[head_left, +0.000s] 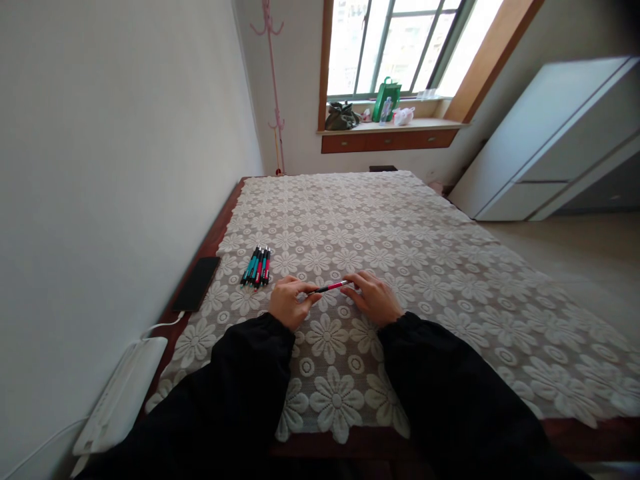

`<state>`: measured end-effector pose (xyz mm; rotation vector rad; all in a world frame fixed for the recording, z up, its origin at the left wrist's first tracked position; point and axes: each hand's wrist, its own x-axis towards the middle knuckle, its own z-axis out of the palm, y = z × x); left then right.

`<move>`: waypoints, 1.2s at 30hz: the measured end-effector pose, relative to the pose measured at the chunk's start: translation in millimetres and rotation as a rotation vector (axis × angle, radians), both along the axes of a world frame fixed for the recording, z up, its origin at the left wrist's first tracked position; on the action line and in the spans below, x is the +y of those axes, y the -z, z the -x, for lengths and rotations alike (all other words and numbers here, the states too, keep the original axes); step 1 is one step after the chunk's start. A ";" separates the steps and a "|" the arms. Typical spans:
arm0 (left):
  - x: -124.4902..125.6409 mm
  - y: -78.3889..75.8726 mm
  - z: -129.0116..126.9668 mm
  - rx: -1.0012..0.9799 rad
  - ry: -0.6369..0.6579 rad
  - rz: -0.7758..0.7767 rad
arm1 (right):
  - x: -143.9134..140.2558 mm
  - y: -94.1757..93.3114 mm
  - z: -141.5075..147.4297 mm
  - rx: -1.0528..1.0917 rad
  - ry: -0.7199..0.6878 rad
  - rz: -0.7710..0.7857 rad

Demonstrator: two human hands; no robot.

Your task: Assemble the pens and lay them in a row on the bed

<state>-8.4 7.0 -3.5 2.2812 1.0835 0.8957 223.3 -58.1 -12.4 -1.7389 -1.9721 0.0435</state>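
Between my two hands a slim red and black pen point(334, 287) lies level, just over the flowered tablecloth point(336, 400). My left hand point(293, 301) pinches its dark end between thumb and fingers. At the other end, the fingertips of my right hand point(373, 297) close on the pale tip. To the left of my left hand, several pens point(257, 267) in teal, red and black lie side by side on the cloth.
A black phone point(197, 285) with a white cable lies at the table's left edge, by the wall. Nearer stands a white power strip or box point(123, 393). A pink coat stand point(275, 80), a windowsill with bags point(387, 100) and a white refrigerator point(550, 140) stand beyond.
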 end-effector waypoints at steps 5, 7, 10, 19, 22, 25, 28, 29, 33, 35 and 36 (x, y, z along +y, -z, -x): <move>0.2 -0.4 -1.6 0.003 0.020 0.014 | 1.2 -2.1 6.5 0.017 -0.146 -0.079; 0.9 0.5 -1.6 -0.005 0.037 0.024 | 1.7 -1.6 9.5 0.056 -0.276 -0.015; 2.0 1.6 -1.2 0.009 0.055 0.043 | 1.6 2.7 12.3 0.111 -0.329 0.022; 1.6 -2.1 -3.1 0.220 0.075 0.128 | 42.1 15.8 -70.6 0.008 -0.039 0.006; 0.9 -3.1 -3.3 0.259 0.099 0.100 | 70.3 9.8 -129.4 0.044 0.074 0.055; 0.9 -3.0 -3.3 0.260 0.103 0.096 | 86.0 6.1 -166.4 -0.011 0.136 0.116; 1.3 -2.5 -3.3 0.263 0.098 0.097 | 87.8 11.6 -174.6 -0.069 0.169 0.093; 1.6 -2.4 -3.3 0.265 0.098 0.097 | 86.6 15.0 -173.8 -0.084 0.178 0.067; 2.6 -2.4 -2.9 0.278 0.122 0.077 | 81.2 25.6 -171.3 -0.098 0.187 0.010; 2.8 -2.2 -2.8 0.284 0.124 0.061 | 79.4 24.1 -169.8 -0.103 0.187 0.032; 2.6 -1.9 -2.9 0.285 0.120 0.053 | 78.6 21.1 -167.1 -0.112 0.198 0.045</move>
